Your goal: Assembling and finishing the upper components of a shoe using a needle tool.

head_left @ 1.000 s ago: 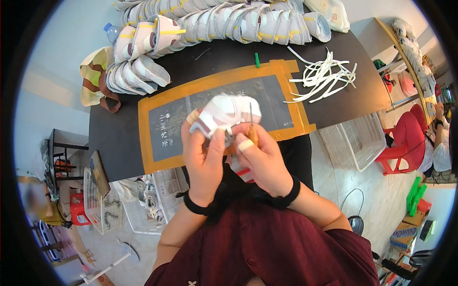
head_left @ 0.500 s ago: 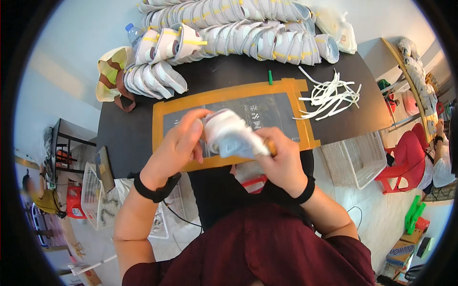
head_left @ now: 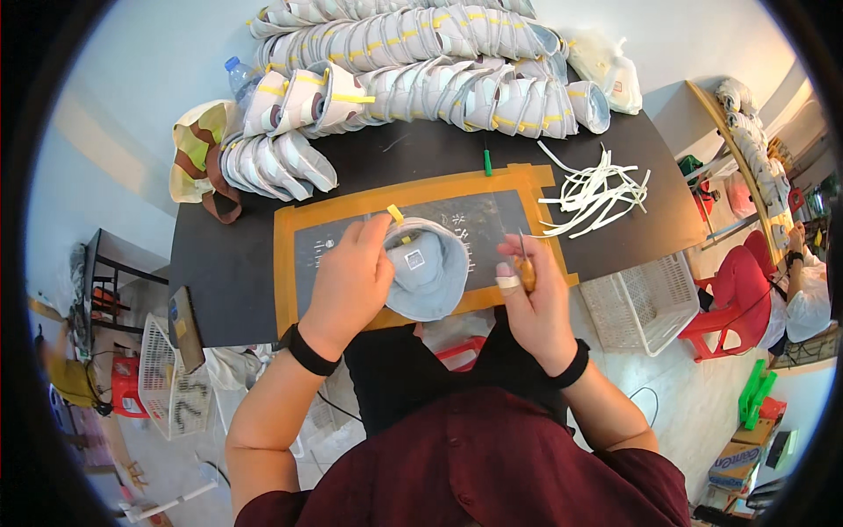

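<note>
A cup-shaped sewn piece that looks like a shoe upper [head_left: 443, 279] rests near the front of the table, its pale-blue lining and small square label facing up. My left hand [head_left: 351, 272] pinches its left rim, close to a yellow tab [head_left: 395, 212]. To the right and apart from it, my right hand [head_left: 537, 303] is closed around a small pointed tool [head_left: 527, 274] with an orange-brown handle and a thin metal tip. A pale wrap covers part of that thumb. Beneath the upper lies a dark sheet [head_left: 500, 233] edged with brown tape [head_left: 290, 290].
Nested rows of similar uppers [head_left: 465, 97] fill the table's back. White strips [head_left: 606, 189] lie to the right, and a green-handled tool [head_left: 487, 162] lies behind the sheet. A bag [head_left: 195, 158] stands at left. White baskets [head_left: 645, 303] flank the table; another person's arm [head_left: 799, 272] shows far right.
The upper has been turned so its blue lining and label face up, and lowered toward the sheet. My right hand has moved off it to the right, still holding the tool.
</note>
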Tool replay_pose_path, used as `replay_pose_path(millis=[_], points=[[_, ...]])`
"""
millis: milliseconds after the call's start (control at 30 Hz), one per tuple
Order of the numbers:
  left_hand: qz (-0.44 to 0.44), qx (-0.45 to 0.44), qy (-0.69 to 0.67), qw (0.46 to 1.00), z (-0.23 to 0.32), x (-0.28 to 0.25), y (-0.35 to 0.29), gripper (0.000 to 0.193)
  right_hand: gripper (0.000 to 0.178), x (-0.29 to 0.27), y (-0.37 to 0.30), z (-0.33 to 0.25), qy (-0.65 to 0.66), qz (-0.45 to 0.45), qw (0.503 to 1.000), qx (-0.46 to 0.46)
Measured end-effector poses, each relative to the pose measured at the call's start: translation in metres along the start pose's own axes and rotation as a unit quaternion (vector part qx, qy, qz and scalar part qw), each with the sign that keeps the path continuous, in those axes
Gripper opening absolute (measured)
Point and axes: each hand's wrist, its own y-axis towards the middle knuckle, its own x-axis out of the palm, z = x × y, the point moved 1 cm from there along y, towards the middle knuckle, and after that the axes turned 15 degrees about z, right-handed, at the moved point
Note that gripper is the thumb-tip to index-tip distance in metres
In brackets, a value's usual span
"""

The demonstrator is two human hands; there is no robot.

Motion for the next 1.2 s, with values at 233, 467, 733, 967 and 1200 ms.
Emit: replay_pose_path(millis=[233, 467, 733, 967, 1200], points=[[-0.035, -0.011, -0.025, 0.999, 0.012, 0.003, 0.004, 0.035, 0.053, 0.034, 0.015, -0.031, -0.132, -0.209, 0.921, -0.302], [-0.045, -0.017, -0.033, 0.998, 0.005, -0.007, -0.004, 0.039, 0.042, 0.035, 0.017, -0.020, -0.149, -0.238, 0.911, -0.302], [-0.055, 0.272, 0.031, 0.960, 0.018, -0.004, 0.020, 0.037, 0.030, 0.005, -0.016, -0.012, -0.182, -0.241, 0.900, -0.313], [-0.213, 0.298, -0.048, 0.929, 0.003, 0.026, 0.053, 0.022, 0.029, 0.012, -0.021, -0.008, -0.099, -0.196, 0.947, -0.236], [-0.217, 0.230, 0.012, 0.949, 0.012, 0.042, 0.049, 0.013, 0.029, 0.012, -0.025, -0.004, -0.115, -0.147, 0.965, -0.182]])
